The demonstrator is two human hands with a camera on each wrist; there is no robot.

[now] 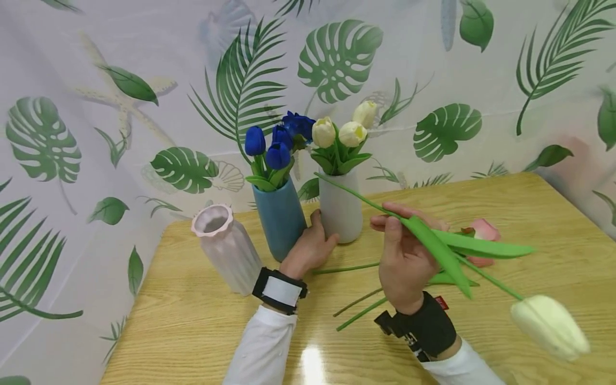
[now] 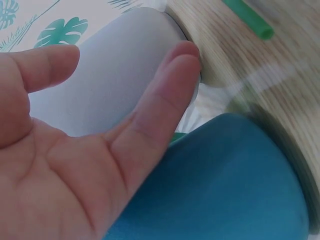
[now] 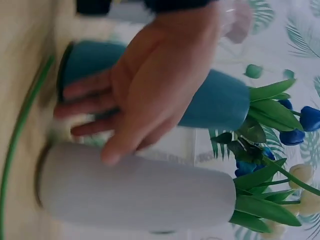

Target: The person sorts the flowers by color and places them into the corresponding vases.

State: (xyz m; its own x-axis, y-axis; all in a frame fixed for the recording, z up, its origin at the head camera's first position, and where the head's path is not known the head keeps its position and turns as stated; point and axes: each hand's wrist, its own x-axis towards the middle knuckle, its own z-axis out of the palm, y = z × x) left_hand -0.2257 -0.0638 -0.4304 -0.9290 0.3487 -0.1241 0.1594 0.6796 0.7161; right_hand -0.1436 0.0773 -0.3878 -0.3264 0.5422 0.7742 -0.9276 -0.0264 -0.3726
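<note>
My left hand (image 1: 309,250) reaches between a blue vase (image 1: 280,220) and a white vase (image 1: 340,209), its fingers extended. In the left wrist view, its thumb and fingers are spread beside the white vase (image 2: 120,70), with the blue vase (image 2: 220,185) close by; whether they press on either is unclear. My right hand (image 1: 409,262) pinches the green stem of a white tulip (image 1: 548,326). That stem slants up to the left, its cut end in front of the white vase, and the bloom hangs low at the right. White tulips (image 1: 353,133) stand in the white vase.
Blue flowers (image 1: 278,155) fill the blue vase. A pale pink ruffled vase (image 1: 231,256) with nothing in it stands at the left. Beyond my right hand, a pink flower (image 1: 485,231) and several stems (image 1: 361,315) lie on the wooden table (image 1: 183,331). A leaf-print cloth (image 1: 269,32) hangs behind.
</note>
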